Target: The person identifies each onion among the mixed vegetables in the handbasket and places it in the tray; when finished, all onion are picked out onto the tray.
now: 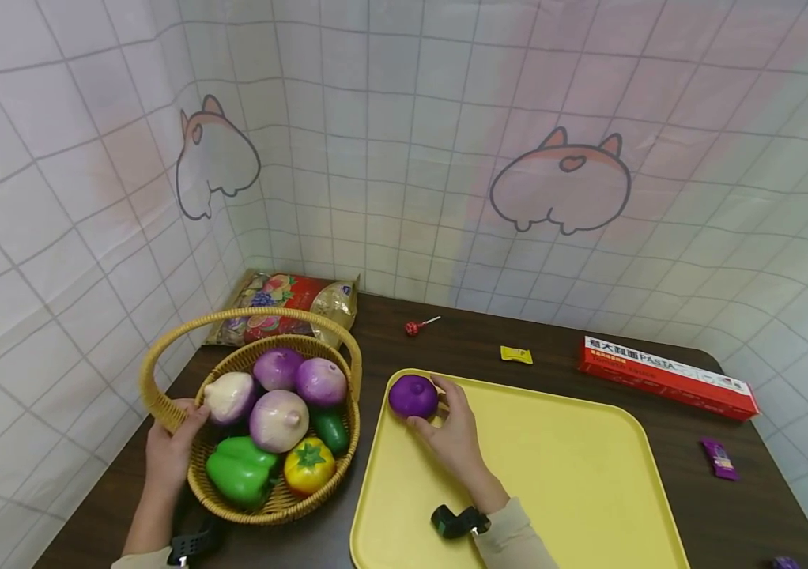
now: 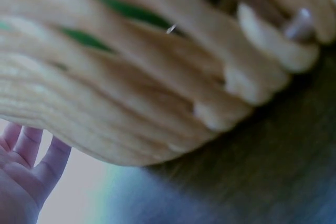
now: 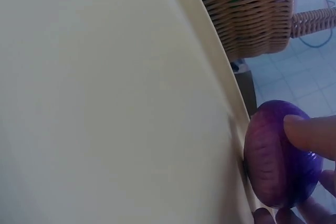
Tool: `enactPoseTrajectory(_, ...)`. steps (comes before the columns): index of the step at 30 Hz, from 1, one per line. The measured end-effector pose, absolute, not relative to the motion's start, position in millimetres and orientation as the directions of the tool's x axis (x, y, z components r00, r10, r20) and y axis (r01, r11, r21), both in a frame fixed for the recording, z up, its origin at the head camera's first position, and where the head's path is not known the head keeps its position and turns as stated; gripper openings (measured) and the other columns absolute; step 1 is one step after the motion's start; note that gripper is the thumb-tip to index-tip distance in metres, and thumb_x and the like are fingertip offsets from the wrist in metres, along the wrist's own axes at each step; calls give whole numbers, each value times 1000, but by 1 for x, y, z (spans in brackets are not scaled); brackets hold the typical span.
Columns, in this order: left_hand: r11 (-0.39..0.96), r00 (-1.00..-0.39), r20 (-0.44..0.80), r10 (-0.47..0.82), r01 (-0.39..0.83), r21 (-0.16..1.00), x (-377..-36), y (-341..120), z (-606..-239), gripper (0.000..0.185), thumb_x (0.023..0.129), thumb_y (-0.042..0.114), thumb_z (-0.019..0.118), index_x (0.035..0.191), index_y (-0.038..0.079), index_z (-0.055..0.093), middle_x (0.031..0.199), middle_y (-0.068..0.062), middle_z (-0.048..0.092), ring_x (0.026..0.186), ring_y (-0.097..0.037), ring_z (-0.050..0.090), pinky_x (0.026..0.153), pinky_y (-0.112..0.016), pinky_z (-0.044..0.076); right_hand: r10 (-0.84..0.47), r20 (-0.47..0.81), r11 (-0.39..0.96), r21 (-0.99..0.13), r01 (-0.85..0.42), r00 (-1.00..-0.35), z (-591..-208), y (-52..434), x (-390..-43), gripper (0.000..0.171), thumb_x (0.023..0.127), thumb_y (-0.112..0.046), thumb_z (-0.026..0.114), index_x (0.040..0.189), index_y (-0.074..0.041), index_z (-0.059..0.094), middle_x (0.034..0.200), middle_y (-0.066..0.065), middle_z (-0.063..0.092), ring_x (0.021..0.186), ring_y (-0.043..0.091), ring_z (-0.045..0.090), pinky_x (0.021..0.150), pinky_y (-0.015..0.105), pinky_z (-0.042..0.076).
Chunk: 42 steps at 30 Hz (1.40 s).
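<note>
My right hand [image 1: 455, 435] holds a flattened round purple onion [image 1: 413, 397] between thumb and fingers, at the far left corner of a yellow tray [image 1: 553, 466]. The right wrist view shows the thumb [image 3: 310, 136] on one side of the onion and fingertips around its lower edge. At the left, my left hand [image 1: 171, 444] grips the wicker basket [image 1: 269, 518] where its tall handle meets the rim. Inside it lie several purple-and-white turnips [image 1: 279, 421], a green bell pepper [image 1: 240, 472], a yellow tomato [image 1: 309, 466] and a dark green vegetable [image 1: 330, 431].
Behind the basket lies a red and gold food bag [image 1: 290, 300]. Along the back are a red lollipop [image 1: 413, 327], a yellow packet [image 1: 515, 355] and a long red pasta box [image 1: 667, 378]. A purple wrapped sweet [image 1: 719, 459] lies right of the tray. Cloth walls enclose the table.
</note>
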<state>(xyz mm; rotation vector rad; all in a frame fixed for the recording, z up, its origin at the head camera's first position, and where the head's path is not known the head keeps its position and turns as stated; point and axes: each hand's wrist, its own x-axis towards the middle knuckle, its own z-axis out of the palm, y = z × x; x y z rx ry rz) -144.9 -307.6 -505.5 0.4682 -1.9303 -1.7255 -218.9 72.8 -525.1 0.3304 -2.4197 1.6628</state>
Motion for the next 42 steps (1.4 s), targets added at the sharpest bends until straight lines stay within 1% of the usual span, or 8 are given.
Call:
enactPoseTrajectory(5, 139, -812, 151, -564, 87, 986, -146, -308, -508, 14, 93, 3, 62, 85, 2, 51, 77, 6, 49, 71, -11, 43, 67, -22, 34, -76, 344, 404, -848, -344, -936, -523, 73, -217, 64, 77, -9, 82, 133, -4, 52, 132, 14, 50, 117, 31, 53, 93, 44, 49)
enactPoseTrajectory(11, 139, -813, 170, -558, 110, 984, -146, -308, -508, 14, 92, 1, 62, 84, 1, 51, 77, 6, 50, 73, -11, 43, 69, -21, 35, -49, 504, 418, -774, -477, -862, -514, 75, -215, 52, 81, -12, 78, 127, -1, 57, 132, 14, 51, 122, 28, 50, 93, 48, 43)
enactPoseTrajectory(17, 169, -804, 185, -565, 107, 980, -143, -309, -504, 14, 93, 1, 61, 86, -2, 49, 78, 7, 50, 74, -11, 43, 69, -21, 34, -17, 586, 357, -753, -552, -810, -497, 70, -209, 38, 84, -4, 74, 120, -8, 62, 129, 9, 54, 122, 22, 51, 93, 48, 44)
enactPoseTrajectory(22, 160, -806, 186, -561, 114, 980, -144, -309, -504, 14, 93, 0, 60, 86, -3, 49, 78, 7, 50, 75, -11, 43, 70, -21, 35, -6, 621, 257, -757, -601, -784, -460, 60, -188, 34, 83, 10, 68, 115, 2, 61, 118, 20, 59, 109, 29, 57, 87, 46, 50)
enactPoseTrajectory(26, 146, -806, 185, -562, 124, 982, -146, -307, -506, 12, 92, -2, 60, 85, -1, 50, 77, 7, 51, 75, -11, 44, 71, -20, 35, -76, 600, 121, -787, -604, -797, -433, 48, -167, 31, 84, 15, 63, 114, 9, 57, 104, 25, 63, 91, 30, 63, 77, 33, 55)
enactPoseTrajectory(28, 141, -805, 184, -564, 125, 982, -146, -306, -506, 12, 92, -2, 61, 85, 0, 51, 78, 7, 51, 75, -10, 44, 71, -20, 35, -134, 591, 59, -797, -601, -796, -427, 41, -160, 30, 84, 16, 61, 113, 9, 57, 99, 26, 64, 87, 32, 65, 74, 33, 55)
enactPoseTrajectory(37, 118, -812, 196, -549, 157, 981, -146, -307, -506, 16, 92, -3, 61, 81, 2, 50, 74, 6, 49, 69, -11, 42, 66, -21, 34, -331, 637, -86, -755, -650, -696, -422, -3, -142, 28, 82, 14, 63, 109, 3, 61, 106, 16, 63, 95, 21, 64, 77, 40, 56)
enactPoseTrajectory(42, 92, -822, 196, -536, 173, 981, -147, -307, -508, 17, 92, -4, 60, 80, 0, 49, 71, 4, 48, 65, -11, 41, 62, -22, 34, -388, 587, -81, -790, -608, -711, -434, -24, -147, 35, 83, 9, 66, 116, 1, 59, 115, 18, 59, 106, 23, 62, 82, 41, 55)
